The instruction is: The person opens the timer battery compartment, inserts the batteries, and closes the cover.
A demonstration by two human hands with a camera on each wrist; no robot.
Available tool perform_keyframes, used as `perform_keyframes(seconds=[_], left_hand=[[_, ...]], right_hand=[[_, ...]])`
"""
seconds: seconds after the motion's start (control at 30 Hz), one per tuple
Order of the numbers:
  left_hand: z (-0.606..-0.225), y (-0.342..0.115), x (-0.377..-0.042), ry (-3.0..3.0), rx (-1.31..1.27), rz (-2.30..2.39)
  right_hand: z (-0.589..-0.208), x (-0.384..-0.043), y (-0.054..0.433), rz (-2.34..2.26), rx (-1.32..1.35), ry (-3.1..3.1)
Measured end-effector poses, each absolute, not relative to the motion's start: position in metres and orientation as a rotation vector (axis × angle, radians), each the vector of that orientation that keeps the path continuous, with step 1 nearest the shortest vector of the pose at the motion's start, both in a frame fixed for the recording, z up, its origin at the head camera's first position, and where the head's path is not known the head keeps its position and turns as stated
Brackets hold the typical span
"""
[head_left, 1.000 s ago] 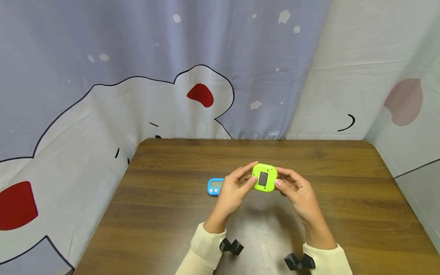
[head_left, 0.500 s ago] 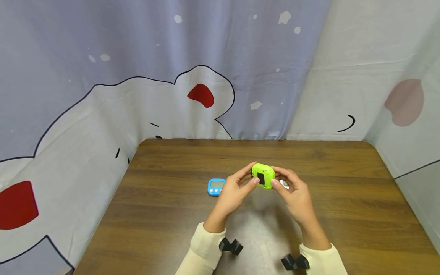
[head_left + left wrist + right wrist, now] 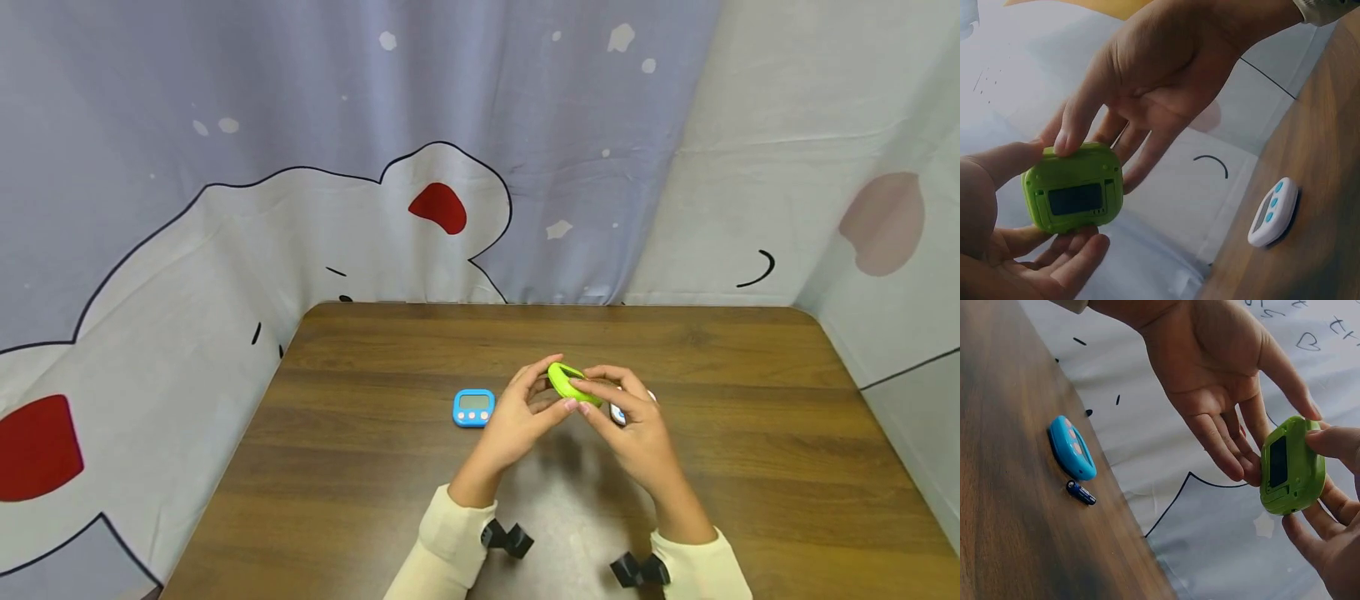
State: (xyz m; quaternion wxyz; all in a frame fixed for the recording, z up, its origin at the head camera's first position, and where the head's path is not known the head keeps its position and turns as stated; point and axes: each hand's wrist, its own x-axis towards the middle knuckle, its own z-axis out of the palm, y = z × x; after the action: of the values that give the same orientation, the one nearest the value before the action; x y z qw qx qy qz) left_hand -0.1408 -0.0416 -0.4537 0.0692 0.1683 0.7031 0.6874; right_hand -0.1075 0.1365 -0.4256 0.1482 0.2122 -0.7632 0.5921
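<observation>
Both hands hold a small lime-green digital timer [image 3: 558, 381] above the table, tilted in the head view. My left hand [image 3: 513, 429] grips its left side between thumb and fingers. From the right, my right hand [image 3: 636, 429] pinches it, with a finger lying across its face. In the left wrist view the timer's back [image 3: 1075, 169] shows a dark rectangle set in the green casing. That same side also shows in the right wrist view, with the thumbs at one edge and fingers around the others.
A blue timer [image 3: 472, 410] lies on the wooden table [image 3: 360, 483] beside my left hand, with a dark battery [image 3: 1080, 492] close by it. A white timer with blue buttons [image 3: 1272, 215] lies beyond my right hand. A printed curtain [image 3: 562, 167] hangs behind the table.
The green timer has tipped from facing the head camera to a slanted, nearly edge-on pose. My right hand has shifted slightly left, its finger now across the timer, uncovering part of the white timer.
</observation>
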Motion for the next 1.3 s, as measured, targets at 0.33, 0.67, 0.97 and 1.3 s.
perform_keyframes(seconds=[0.33,0.67,0.97,1.3], left_hand=[[-0.457,-0.045,-0.142,1.957,0.552,2.128],[-0.457,-0.063,-0.144,2.206,0.805,1.812],[-0.457,-0.067,-0.143,2.392,0.828,1.562],[-0.461,-0.07,-0.154,2.549,0.896,1.253]], right_hand=[[-0.449,-0.117,0.148,1.813,0.549,-2.333],[-0.447,-0.115,0.153,1.652,0.623,-2.562],[-0.464,-0.122,0.159,1.411,0.68,-2.636],[-0.462,-0.139,0.164,0.976,0.86,-2.75]])
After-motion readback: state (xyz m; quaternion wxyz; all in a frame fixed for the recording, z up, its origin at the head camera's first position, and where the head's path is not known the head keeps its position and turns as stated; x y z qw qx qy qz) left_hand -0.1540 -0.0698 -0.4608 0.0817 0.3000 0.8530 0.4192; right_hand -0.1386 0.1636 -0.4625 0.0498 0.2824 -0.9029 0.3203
